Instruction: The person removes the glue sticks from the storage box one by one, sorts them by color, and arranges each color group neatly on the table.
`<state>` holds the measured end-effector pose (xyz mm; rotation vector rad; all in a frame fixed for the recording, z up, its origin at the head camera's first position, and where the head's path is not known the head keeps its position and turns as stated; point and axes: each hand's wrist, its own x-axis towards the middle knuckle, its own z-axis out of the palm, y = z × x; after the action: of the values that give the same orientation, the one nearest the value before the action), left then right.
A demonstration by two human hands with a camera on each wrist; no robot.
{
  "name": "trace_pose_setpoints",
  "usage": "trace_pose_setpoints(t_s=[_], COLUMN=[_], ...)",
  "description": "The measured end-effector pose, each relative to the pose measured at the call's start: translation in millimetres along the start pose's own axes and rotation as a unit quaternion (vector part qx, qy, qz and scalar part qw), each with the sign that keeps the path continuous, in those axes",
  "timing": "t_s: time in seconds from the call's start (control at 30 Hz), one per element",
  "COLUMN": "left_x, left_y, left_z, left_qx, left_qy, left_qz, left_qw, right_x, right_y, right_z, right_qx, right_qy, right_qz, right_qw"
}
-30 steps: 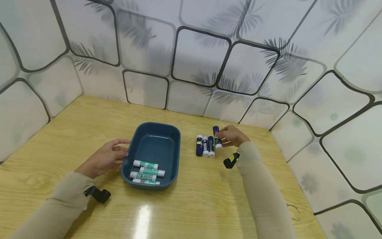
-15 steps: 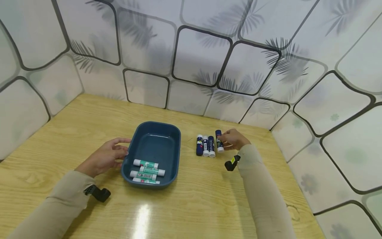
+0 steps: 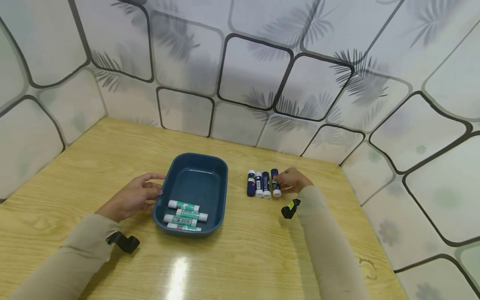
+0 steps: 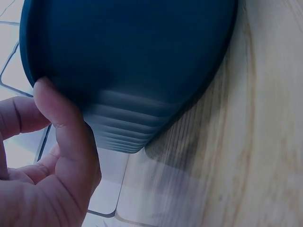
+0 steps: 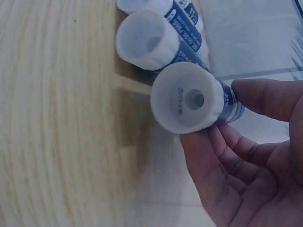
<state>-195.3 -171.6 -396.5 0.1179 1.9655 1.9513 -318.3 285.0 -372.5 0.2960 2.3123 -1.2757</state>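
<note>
My right hand (image 3: pixel 294 180) pinches a dark blue glue stick (image 3: pixel 275 182) with a white end. In the right wrist view, that white end (image 5: pixel 182 99) faces the camera, with thumb and fingers on either side of the barrel. Just left of it, three similar blue glue sticks (image 3: pixel 258 184) lie side by side on the table. My left hand (image 3: pixel 133 196) is at the left side of a dark blue plastic tray (image 3: pixel 193 183); in the left wrist view a fingertip touches the tray wall (image 4: pixel 128 52). Several green and white glue sticks (image 3: pixel 186 214) lie in the tray's near half.
The wood-grain table (image 3: pixel 243 250) runs back to a patterned curtain-like wall (image 3: pixel 251 66) that also closes in both sides. A black wrist camera (image 3: pixel 288 209) sits on the right sleeve, another camera (image 3: pixel 127 243) on the left.
My right hand has brought the glue stick toward me and down beside the other blue ones, more parallel to them. The left hand and tray have hardly moved.
</note>
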Motion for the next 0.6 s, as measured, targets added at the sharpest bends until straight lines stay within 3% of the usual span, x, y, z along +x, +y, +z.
trace_pose_setpoints(t_s=[0.6], left_x=[0.1], left_y=[1.7], left_z=[2.2], left_qx=[0.005], left_qy=[0.008], left_qz=[-0.006], left_qw=[0.9999], right_x=[15.2], right_y=[11], right_z=[5], right_qx=[-0.015], right_qy=[0.02], right_qz=[0.017], right_qw=[0.9996])
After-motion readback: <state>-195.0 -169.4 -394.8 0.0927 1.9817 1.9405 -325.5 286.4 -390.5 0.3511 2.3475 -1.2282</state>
